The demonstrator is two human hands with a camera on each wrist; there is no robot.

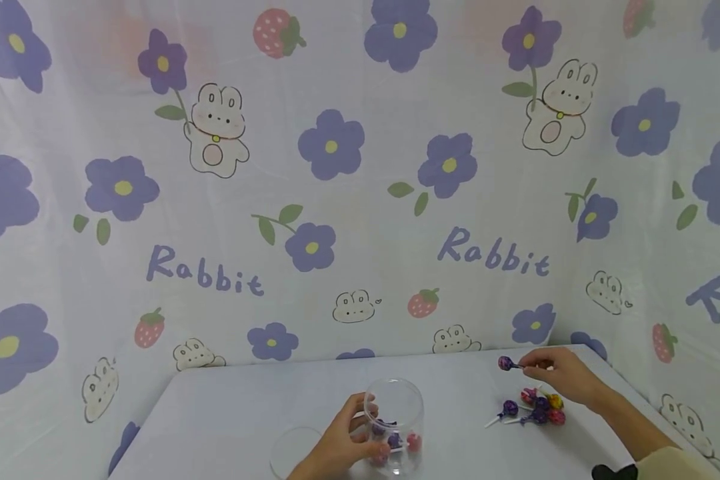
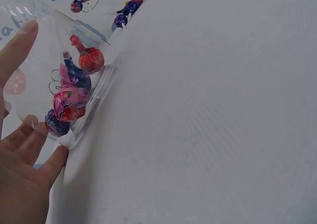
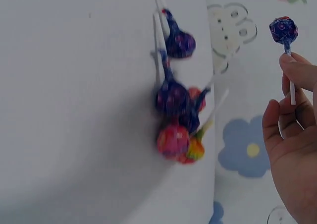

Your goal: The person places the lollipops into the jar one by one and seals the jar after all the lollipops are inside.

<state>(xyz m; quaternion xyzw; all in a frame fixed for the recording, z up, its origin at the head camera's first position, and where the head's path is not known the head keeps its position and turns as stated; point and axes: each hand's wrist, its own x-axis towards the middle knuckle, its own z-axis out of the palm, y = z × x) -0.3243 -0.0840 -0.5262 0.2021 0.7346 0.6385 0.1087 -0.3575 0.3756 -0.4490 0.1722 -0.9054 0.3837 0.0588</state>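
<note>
My left hand [image 1: 343, 440] curls round the side of a clear plastic jar [image 1: 409, 413] that stands upright on the table. Inside it lie several wrapped lollipops, among them a red one [image 2: 91, 60] and a pink one [image 2: 69, 104]. Between thumb and fingertips, my right hand [image 1: 567, 375] pinches a purple-blue lollipop [image 3: 284, 30] by its white stick, held in the air right of the jar. Below that hand, a loose pile of lollipops [image 1: 540, 408] in purple, pink, red and yellow wrappers lies on the table.
A round clear lid [image 1: 293, 448] lies flat on the white table [image 1: 228, 413], left of the jar and partly behind my left forearm. A white curtain [image 1: 372, 200] printed with flowers and rabbits hangs along the table's back and sides.
</note>
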